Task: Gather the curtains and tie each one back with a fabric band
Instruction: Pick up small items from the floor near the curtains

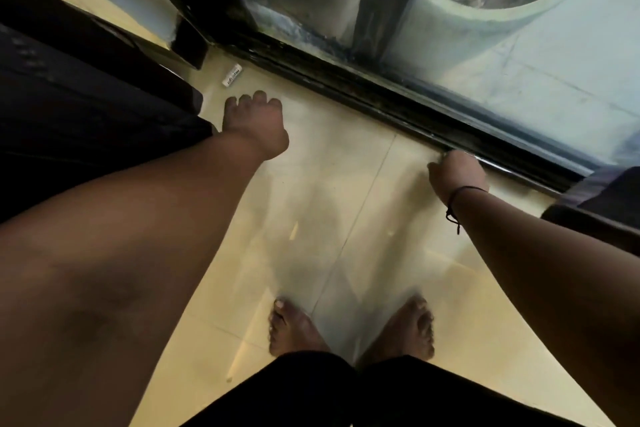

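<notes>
home: tiled floor [346, 184], sliding glass door [519, 62]

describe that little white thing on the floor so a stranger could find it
Follow the dark door track along the glass to its left corner. Just before it, on the cream floor beyond the left hand, lies a small white tag. It is the only white, printed scrap there.

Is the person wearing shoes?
No, both feet are bare on the tiled floor, with the toes showing.
</notes>
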